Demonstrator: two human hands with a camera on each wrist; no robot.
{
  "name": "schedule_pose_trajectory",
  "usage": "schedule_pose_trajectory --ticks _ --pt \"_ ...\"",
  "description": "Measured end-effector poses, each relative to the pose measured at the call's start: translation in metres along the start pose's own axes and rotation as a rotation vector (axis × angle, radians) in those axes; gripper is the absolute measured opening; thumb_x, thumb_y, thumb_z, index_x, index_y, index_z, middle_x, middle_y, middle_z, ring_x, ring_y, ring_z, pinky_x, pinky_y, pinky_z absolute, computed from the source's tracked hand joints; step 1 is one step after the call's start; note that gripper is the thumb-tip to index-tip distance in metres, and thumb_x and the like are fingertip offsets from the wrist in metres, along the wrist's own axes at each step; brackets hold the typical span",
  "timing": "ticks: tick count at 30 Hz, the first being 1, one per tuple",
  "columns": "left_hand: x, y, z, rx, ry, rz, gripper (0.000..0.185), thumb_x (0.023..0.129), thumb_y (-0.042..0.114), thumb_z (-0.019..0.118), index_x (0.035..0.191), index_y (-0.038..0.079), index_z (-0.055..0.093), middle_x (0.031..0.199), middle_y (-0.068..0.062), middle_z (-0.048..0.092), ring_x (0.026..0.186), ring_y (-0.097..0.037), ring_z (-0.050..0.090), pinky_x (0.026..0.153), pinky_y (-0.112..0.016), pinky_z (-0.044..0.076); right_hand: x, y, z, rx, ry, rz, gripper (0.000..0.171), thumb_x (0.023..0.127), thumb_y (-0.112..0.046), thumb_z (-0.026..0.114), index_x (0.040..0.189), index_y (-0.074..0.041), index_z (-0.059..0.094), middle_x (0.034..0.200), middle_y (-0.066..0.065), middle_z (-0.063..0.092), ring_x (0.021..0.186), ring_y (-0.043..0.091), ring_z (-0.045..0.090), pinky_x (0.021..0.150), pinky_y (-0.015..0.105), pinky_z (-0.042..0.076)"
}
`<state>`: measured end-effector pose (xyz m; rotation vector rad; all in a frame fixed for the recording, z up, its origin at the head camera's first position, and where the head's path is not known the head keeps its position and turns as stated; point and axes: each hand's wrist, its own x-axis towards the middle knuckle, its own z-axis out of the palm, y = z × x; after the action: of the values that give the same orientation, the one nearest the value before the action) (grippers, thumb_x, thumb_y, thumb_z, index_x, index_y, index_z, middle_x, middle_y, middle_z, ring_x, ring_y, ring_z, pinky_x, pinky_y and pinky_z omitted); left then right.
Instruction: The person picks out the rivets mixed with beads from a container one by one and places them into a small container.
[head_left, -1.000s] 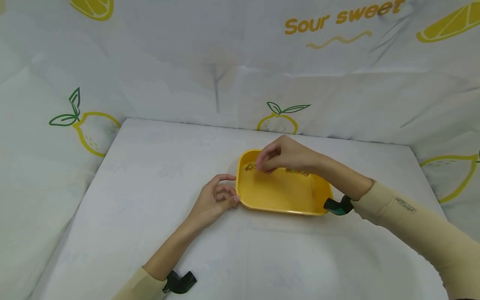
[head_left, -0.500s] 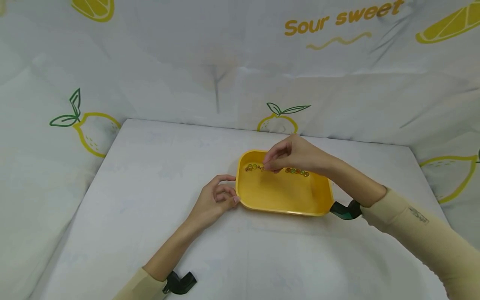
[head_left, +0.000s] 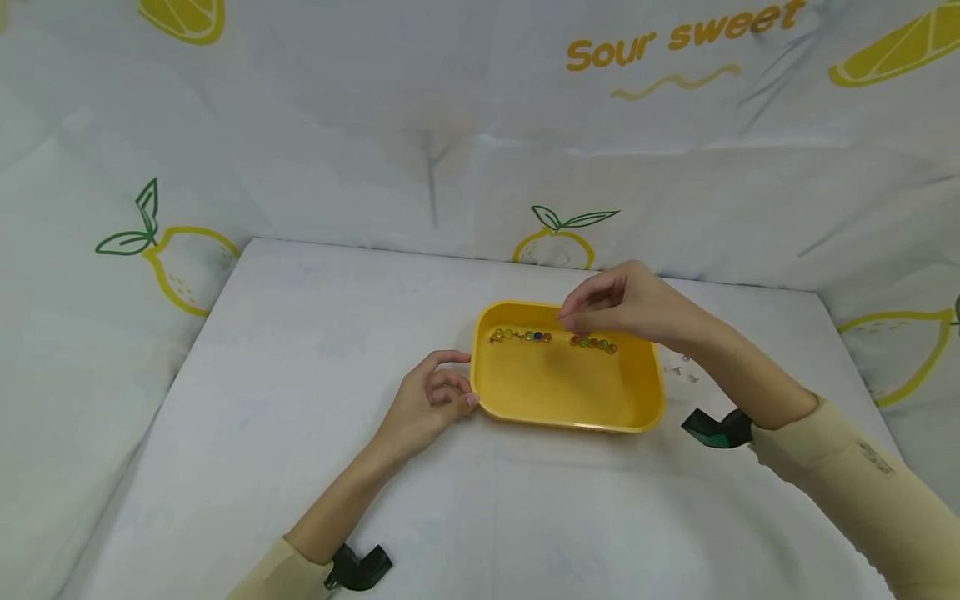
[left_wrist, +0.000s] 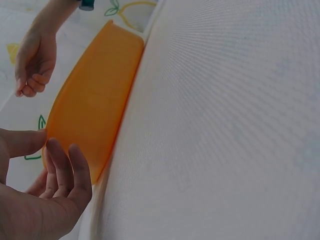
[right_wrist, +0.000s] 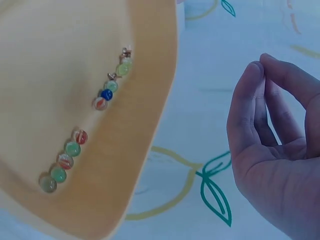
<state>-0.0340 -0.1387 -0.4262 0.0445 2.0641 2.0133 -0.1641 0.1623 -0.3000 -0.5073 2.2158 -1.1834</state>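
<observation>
In the head view, a shallow yellow plastic tray (head_left: 566, 423) stands on the white table. Along its far side lie several glass marbles (head_left: 594, 343) in two short rows, with small metal tacks (head_left: 518, 335) among the left row. My left hand (head_left: 423, 400) rests loosely bent fingertips against the tray's left end. Above the far rim, my right hand (head_left: 630, 308) has thumb and index finger pinched together. A tiny speck shows at those fingertips, like a small metal tack (head_left: 559, 316). The right wrist view shows the pinched fingers (right_wrist: 252, 75) outside the tray wall.
Several small shiny tacks (head_left: 678, 370) lie on the table right of the tray, near my right forearm. A white cloth backdrop (head_left: 360, 150) with lemon prints rises behind the table's far edge. Black wrist mounts (head_left: 717, 428) sit at both sleeves.
My right hand has moved right across the tray and up toward its far rim, uncovering marbles in the left row and tacks on the table. My left hand stays at the tray's end.
</observation>
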Motion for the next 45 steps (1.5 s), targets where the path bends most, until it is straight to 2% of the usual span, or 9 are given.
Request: schedule_pose_trajectory --ticks 8,12,20,27,32,39,45 --pt "0.0 -0.001 0.0 -0.002 0.002 -0.003 0.056 0.095 0.002 0.075 0.146 0.009 0.055 0.1 -0.007 0.07 0.086 -0.026 0.072 0.081 -0.024 0.06 -0.022 0.006 -0.017 -0.003 0.1 -0.002 0.02 0.097 -0.019 0.083 0.111 -0.004 0.081 0.096 -0.001 0.084 0.092 0.022 0.079 0.089 0.029 0.065" --pt "0.0 -0.001 0.0 -0.003 0.003 -0.003 0.056 0.095 0.002 0.076 0.146 0.01 0.055 0.1 -0.007 0.07 0.086 -0.026 0.072 0.08 -0.024 0.06 -0.033 0.012 -0.022 0.006 0.145 -0.015 0.02 0.098 -0.016 0.081 0.11 -0.001 0.08 0.097 0.001 0.084 0.093 0.023 0.079 0.089 0.032 0.066" --pt "0.0 -0.001 0.0 -0.005 0.005 -0.005 0.056 0.094 0.002 0.075 0.146 0.01 0.055 0.1 -0.006 0.07 0.085 -0.024 0.071 0.08 -0.023 0.059 -0.052 0.03 -0.033 0.006 0.22 -0.034 0.015 0.1 -0.01 0.077 0.111 0.001 0.079 0.101 0.003 0.083 0.089 0.025 0.077 0.085 0.029 0.065" --pt "-0.001 -0.001 0.0 -0.002 0.004 0.0 0.056 0.095 0.003 0.075 0.147 0.009 0.055 0.1 -0.007 0.07 0.085 -0.023 0.071 0.08 -0.023 0.059 -0.066 0.048 -0.042 -0.029 0.285 0.008 0.013 0.102 -0.01 0.075 0.112 -0.003 0.08 0.097 -0.007 0.082 0.084 0.018 0.075 0.082 0.022 0.063" --pt "-0.001 0.0 0.0 -0.004 0.002 -0.002 0.056 0.094 0.003 0.075 0.147 0.008 0.054 0.1 -0.006 0.07 0.085 -0.023 0.07 0.08 -0.022 0.058 -0.077 0.062 -0.049 -0.005 0.298 -0.018 0.013 0.102 -0.006 0.073 0.112 -0.006 0.08 0.094 -0.009 0.081 0.084 0.014 0.075 0.083 0.018 0.061" --pt "-0.001 0.0 0.0 -0.005 0.0 0.001 0.056 0.095 0.003 0.075 0.147 0.007 0.054 0.1 -0.007 0.07 0.085 -0.023 0.07 0.08 -0.022 0.058 -0.089 0.078 -0.053 0.082 0.307 -0.096 0.016 0.1 0.006 0.069 0.11 -0.001 0.08 0.093 -0.005 0.081 0.084 0.013 0.073 0.083 0.017 0.06" --pt "-0.001 0.001 0.0 -0.005 -0.002 0.002 0.056 0.095 0.002 0.075 0.147 0.008 0.054 0.101 -0.007 0.07 0.086 -0.024 0.071 0.081 -0.022 0.059 -0.099 0.085 -0.054 0.11 0.373 -0.063 0.013 0.099 0.007 0.071 0.108 0.003 0.078 0.095 -0.004 0.082 0.084 0.013 0.073 0.084 0.017 0.06"
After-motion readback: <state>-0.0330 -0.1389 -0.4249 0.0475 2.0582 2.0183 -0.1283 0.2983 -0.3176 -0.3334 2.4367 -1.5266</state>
